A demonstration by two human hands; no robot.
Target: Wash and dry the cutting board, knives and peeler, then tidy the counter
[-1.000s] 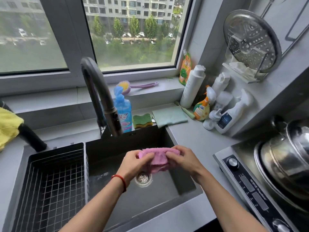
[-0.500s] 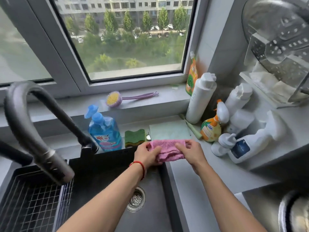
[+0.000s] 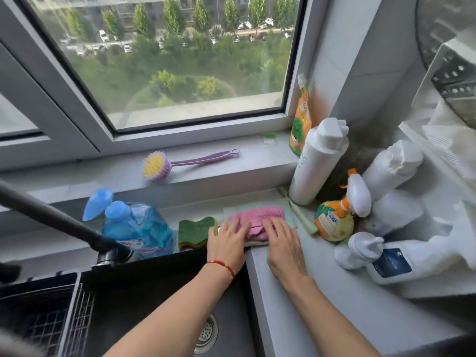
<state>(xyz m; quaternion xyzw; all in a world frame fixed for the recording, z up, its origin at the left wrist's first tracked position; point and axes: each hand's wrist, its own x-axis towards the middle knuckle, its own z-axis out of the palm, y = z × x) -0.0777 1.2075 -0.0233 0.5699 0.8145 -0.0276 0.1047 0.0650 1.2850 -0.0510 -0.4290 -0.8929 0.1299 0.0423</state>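
While both hands lie flat on it, the pink cloth [image 3: 257, 221] sits folded on a pale green cloth [image 3: 289, 215] at the back of the grey counter [image 3: 322, 300], just right of the sink's corner; the left hand [image 3: 226, 244] covers the cloth's left edge and the right hand [image 3: 282, 242] its near right part, fingers straight and spread, pressing rather than gripping; the pink cloth looks soft and nubby, with a rumpled near edge, and the green one under it is thin and smooth; a red string bracelet [image 3: 222, 265] circles the left wrist; both forearms reach forward over the dark sink [image 3: 159, 292]; touching the left hand's outer side is a wavy green and yellow sponge [image 3: 195, 231], and beside that stands a translucent blue soap bottle [image 3: 139, 228]; white spray bottles [image 3: 396, 256] crowd the right corner.
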